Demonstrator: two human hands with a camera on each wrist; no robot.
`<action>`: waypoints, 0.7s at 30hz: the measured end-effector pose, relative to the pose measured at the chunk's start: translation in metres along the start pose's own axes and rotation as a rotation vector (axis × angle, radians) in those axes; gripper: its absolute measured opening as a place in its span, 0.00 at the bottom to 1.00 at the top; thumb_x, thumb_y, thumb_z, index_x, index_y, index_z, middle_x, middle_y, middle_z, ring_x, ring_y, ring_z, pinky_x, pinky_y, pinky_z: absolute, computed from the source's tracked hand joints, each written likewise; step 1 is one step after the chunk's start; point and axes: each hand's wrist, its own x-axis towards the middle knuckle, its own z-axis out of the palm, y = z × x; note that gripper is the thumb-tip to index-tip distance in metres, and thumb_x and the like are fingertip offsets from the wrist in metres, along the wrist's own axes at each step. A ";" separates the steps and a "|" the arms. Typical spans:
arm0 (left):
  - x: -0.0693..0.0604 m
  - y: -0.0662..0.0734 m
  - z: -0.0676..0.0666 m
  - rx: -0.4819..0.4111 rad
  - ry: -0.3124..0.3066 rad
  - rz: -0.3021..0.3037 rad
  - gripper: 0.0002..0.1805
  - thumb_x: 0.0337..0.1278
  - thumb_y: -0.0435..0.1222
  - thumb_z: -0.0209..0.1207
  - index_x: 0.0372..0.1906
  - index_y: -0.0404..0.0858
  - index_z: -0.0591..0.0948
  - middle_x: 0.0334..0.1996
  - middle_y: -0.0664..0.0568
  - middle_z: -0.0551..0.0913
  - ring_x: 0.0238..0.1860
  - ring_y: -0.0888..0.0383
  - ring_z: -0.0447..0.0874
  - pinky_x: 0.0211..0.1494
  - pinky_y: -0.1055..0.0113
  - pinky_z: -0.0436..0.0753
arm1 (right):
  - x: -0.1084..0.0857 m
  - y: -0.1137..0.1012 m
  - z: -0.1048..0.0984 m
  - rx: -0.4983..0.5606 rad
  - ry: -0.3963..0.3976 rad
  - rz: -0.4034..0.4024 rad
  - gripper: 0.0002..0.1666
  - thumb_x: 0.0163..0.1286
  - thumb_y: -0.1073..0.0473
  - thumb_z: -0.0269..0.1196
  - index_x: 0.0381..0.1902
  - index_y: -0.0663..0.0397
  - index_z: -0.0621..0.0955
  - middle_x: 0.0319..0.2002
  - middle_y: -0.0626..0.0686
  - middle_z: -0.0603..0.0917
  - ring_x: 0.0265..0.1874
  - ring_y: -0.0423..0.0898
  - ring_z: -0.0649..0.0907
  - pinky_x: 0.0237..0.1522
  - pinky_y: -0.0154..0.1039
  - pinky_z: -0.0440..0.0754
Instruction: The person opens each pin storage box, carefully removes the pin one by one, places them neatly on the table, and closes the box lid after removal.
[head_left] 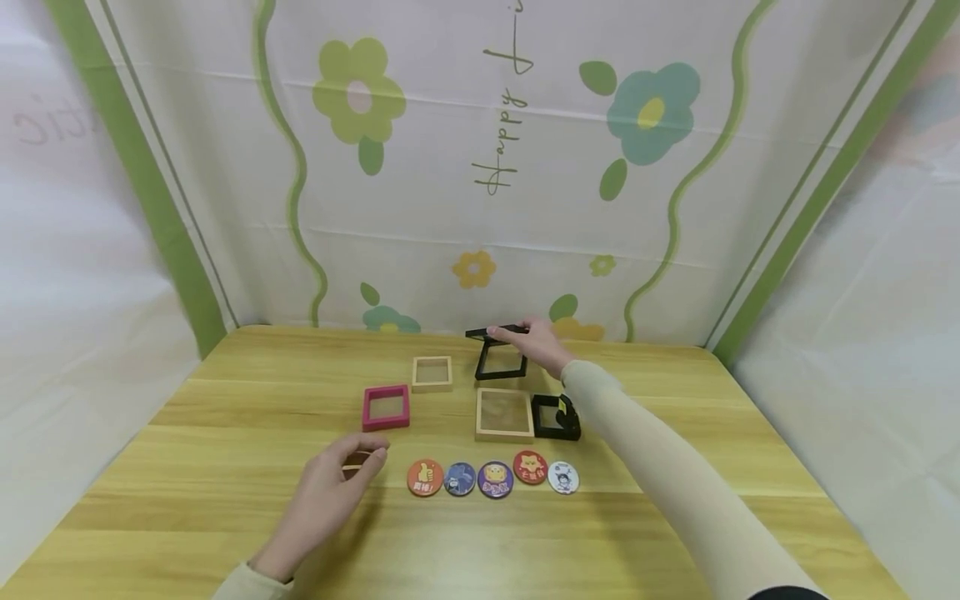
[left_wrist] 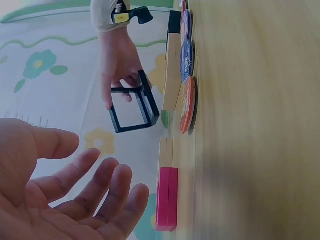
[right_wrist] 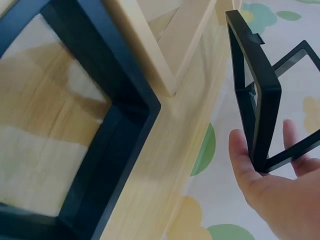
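Note:
My right hand grips a black square display frame at the back of the table. The frame is unfolded, its two halves standing at an angle to each other. In the head view its upper half hides partly behind the fingers. My left hand holds nothing; its fingers are loosely bent in the left wrist view. It hovers at the front left, nearest to a closed pink frame and an orange round badge with a thumbs-up.
A small wooden frame, a larger wooden frame and another black frame stand mid-table. In front lie a blue badge, a purple badge, a red badge and a white badge. A flowered curtain hangs behind.

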 end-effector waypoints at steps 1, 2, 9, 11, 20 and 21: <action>0.000 0.000 0.000 -0.001 -0.001 -0.001 0.10 0.69 0.36 0.59 0.49 0.36 0.83 0.46 0.48 0.83 0.47 0.53 0.81 0.49 0.60 0.82 | 0.001 0.000 0.001 -0.008 -0.003 0.001 0.49 0.58 0.30 0.67 0.61 0.62 0.70 0.61 0.62 0.71 0.51 0.64 0.79 0.55 0.54 0.75; 0.000 0.000 0.000 -0.001 -0.003 -0.001 0.10 0.69 0.36 0.59 0.49 0.37 0.83 0.46 0.48 0.83 0.47 0.53 0.81 0.49 0.60 0.82 | 0.002 0.001 0.002 -0.016 -0.007 0.001 0.51 0.58 0.30 0.67 0.64 0.63 0.69 0.63 0.63 0.70 0.52 0.63 0.79 0.56 0.55 0.74; 0.000 0.000 0.005 0.008 -0.012 0.006 0.08 0.67 0.34 0.60 0.47 0.38 0.83 0.44 0.49 0.83 0.46 0.54 0.81 0.48 0.61 0.82 | 0.009 0.008 0.007 -0.080 -0.045 -0.002 0.53 0.59 0.31 0.67 0.67 0.64 0.68 0.61 0.63 0.73 0.54 0.61 0.77 0.57 0.54 0.74; -0.001 0.001 0.006 0.012 -0.011 0.007 0.08 0.67 0.34 0.60 0.47 0.38 0.83 0.43 0.50 0.83 0.45 0.55 0.82 0.47 0.62 0.82 | 0.011 0.010 0.007 -0.110 -0.058 -0.008 0.53 0.59 0.30 0.66 0.67 0.64 0.68 0.60 0.62 0.74 0.54 0.60 0.77 0.57 0.54 0.74; -0.003 0.002 0.006 0.020 -0.015 0.000 0.08 0.67 0.34 0.60 0.47 0.38 0.83 0.44 0.50 0.83 0.45 0.54 0.81 0.48 0.59 0.83 | 0.018 0.014 0.008 -0.194 -0.148 -0.066 0.49 0.65 0.30 0.61 0.68 0.63 0.70 0.66 0.63 0.70 0.64 0.60 0.71 0.60 0.54 0.73; -0.003 0.002 0.006 0.022 -0.016 0.000 0.08 0.67 0.34 0.60 0.47 0.38 0.83 0.44 0.51 0.83 0.45 0.55 0.81 0.48 0.59 0.83 | 0.018 0.014 0.009 -0.187 -0.159 -0.075 0.44 0.66 0.32 0.61 0.65 0.61 0.74 0.64 0.62 0.73 0.61 0.59 0.73 0.57 0.53 0.75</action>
